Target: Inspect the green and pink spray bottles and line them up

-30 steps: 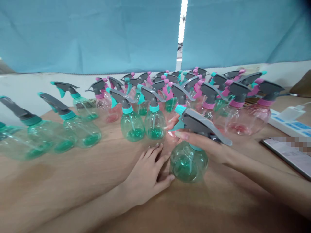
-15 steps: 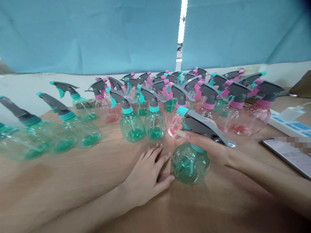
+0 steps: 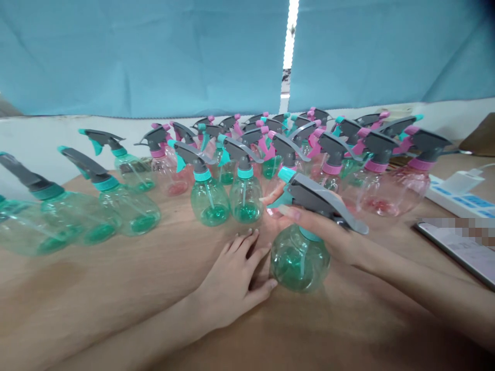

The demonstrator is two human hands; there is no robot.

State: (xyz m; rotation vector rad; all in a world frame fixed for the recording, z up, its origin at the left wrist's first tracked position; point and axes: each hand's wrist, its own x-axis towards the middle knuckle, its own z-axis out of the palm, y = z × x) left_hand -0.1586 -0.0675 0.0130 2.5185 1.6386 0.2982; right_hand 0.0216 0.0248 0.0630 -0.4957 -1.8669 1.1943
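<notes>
A clear green spray bottle (image 3: 297,263) with a grey and turquoise trigger head stands close in front of me, its nozzle pointing left. My right hand (image 3: 328,226) is closed around its neck from the right, thumb and a finger reaching left under the head near the turquoise trigger. Flat on the wooden table (image 3: 154,288), my left hand (image 3: 235,275) rests with fingers apart and nothing held. Its thumb tip lies just left of the bottle's body. Two more green spray bottles (image 3: 211,203) stand beyond my left fingertips.
Several green bottles (image 3: 129,214) line the left side. Pink and green ones crowd the back, including a pink bottle (image 3: 410,188) at the right. A phone (image 3: 460,252) and a white power strip (image 3: 460,198) lie on the right. A blue cloth (image 3: 154,56) hangs behind.
The spray bottle in my right hand has shifted slightly left. My right fingers have stretched further left, away from the turquoise trigger, which now stands out more. My left hand stays put.
</notes>
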